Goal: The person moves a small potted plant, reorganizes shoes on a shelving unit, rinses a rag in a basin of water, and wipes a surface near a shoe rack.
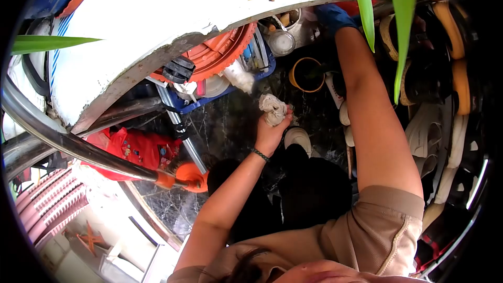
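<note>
My left hand [274,130] is closed around a crumpled off-white cloth [271,106], held above the dark floor in front of my knees. My right arm stretches forward to the underside of a white tabletop [209,0]. Something blue [335,17], a glove or a cloth, covers my right hand, and its fingers are hidden. Near that hand are a clear jar [281,43] and a yellow-rimmed dark pot [307,74].
A blue tray [225,92] of assorted items and an orange-red plastic lid [220,55] sit under the tabletop. A metal pole [181,126] and a red bag [133,147] are at left. Footwear [419,136] lines the right side. Green leaves [403,15] hang close to the camera.
</note>
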### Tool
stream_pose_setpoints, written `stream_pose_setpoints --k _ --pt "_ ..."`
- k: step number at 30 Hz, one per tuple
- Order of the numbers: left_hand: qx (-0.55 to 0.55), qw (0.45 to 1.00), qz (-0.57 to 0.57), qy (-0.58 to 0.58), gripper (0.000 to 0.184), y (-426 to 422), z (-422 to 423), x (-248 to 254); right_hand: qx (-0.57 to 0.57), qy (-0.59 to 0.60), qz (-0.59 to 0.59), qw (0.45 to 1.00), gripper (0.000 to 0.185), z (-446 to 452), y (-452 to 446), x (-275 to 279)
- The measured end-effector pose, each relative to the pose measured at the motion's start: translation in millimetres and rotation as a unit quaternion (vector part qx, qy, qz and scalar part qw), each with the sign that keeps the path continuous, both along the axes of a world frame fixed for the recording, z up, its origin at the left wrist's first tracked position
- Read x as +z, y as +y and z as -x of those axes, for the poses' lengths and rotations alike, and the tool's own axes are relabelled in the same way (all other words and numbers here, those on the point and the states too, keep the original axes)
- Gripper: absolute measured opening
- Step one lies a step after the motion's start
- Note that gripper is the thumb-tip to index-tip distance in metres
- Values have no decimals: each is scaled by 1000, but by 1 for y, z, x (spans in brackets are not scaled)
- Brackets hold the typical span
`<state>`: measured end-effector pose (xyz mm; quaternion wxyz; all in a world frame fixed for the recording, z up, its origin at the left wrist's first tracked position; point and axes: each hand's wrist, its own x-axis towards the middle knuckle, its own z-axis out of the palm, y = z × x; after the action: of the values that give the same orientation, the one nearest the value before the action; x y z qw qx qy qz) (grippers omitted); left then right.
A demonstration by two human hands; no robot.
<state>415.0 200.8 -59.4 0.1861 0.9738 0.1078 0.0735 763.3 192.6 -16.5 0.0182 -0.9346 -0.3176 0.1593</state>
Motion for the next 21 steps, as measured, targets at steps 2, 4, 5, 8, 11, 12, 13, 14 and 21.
stream_pose_setpoints --k 2,4,5,8,11,12,13,14,21 --pt "-21 990 -133 49 24 0 1 2 3 4 4 1000 34 3 0 2" --pt "-5 995 -89 45 24 -1 3 -1 15 3 9 1000 34 6 4 3" --pt "-14 985 -168 43 24 1 2 3 20 3 10 1000 34 8 7 2" --pt "35 997 8 63 24 7 2 18 35 4 20 999 34 11 11 1" --pt "122 888 443 -21 23 -3 10 -2 38 3 23 999 34 15 7 4" --pt "138 836 526 -71 23 -7 12 -16 37 5 25 999 34 18 5 4" --pt "150 775 602 -125 23 -11 14 -31 40 4 28 999 34 16 6 6" --pt "138 778 593 -151 22 -17 12 -43 41 6 31 999 34 17 5 8" --pt "14 963 265 -50 43 1 -33 5 39 11 44 998 35 10 -7 27"
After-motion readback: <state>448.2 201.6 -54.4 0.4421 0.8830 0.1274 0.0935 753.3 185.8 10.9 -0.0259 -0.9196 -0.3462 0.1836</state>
